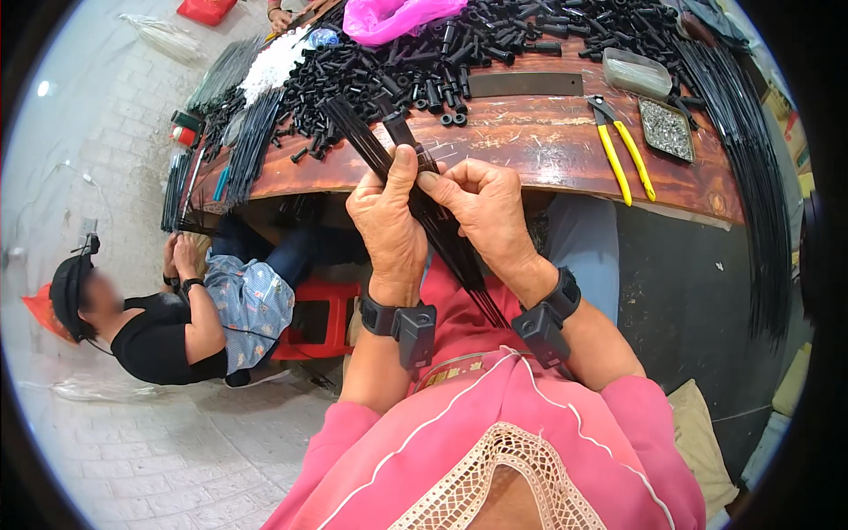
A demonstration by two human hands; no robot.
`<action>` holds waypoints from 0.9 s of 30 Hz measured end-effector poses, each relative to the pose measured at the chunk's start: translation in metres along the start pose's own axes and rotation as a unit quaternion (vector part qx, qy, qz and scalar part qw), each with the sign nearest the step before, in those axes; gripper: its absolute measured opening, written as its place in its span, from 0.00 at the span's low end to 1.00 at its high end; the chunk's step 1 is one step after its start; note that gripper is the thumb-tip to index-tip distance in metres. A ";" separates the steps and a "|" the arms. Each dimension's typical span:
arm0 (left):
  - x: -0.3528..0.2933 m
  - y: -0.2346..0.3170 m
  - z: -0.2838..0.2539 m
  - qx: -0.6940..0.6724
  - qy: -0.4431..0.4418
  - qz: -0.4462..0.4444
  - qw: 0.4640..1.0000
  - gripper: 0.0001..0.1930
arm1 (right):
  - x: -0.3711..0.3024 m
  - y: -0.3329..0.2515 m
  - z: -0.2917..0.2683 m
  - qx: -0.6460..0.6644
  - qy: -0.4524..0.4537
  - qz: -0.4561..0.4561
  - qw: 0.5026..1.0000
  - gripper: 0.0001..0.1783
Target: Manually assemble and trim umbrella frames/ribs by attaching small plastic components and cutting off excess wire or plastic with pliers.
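Over the table's near edge, my left hand (389, 228) is closed round a bundle of thin black rods (457, 265). The bundle slants from above my hands down toward my lap. A short black tubular fitting (397, 131) rises from it just above my left thumb. My right hand (484, 210) has its fingers curled, with thumb and forefinger pinched on the rods beside the fitting. What lies between those fingertips is too small and covered to make out. Both thumbs are close together.
Black tubular parts (353, 78) heap across the wooden table (530, 141). To the right lie yellow-handled pliers (616, 150), a tray of small metal pieces (667, 132), a clear box (638, 71) and long black rods (751, 177). A dark flat bar (526, 84) lies behind. A co-worker (168, 327) sits left.
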State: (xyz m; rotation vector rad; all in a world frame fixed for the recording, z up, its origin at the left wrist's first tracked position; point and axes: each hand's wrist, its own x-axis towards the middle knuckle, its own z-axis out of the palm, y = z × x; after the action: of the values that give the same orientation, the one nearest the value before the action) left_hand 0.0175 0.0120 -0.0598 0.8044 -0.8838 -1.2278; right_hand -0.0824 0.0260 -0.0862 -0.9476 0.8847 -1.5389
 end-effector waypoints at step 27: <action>-0.006 0.006 0.000 -0.075 -0.035 0.003 0.997 0.11 | 0.012 -0.005 -0.009 0.024 -0.069 0.093 0.993 0.15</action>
State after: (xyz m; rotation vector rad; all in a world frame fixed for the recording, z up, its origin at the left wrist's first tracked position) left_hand 0.0195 0.0192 -0.0554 0.6421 -0.8382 -1.3075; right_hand -0.0940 0.0154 -0.0842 -0.8990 0.8117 -1.3139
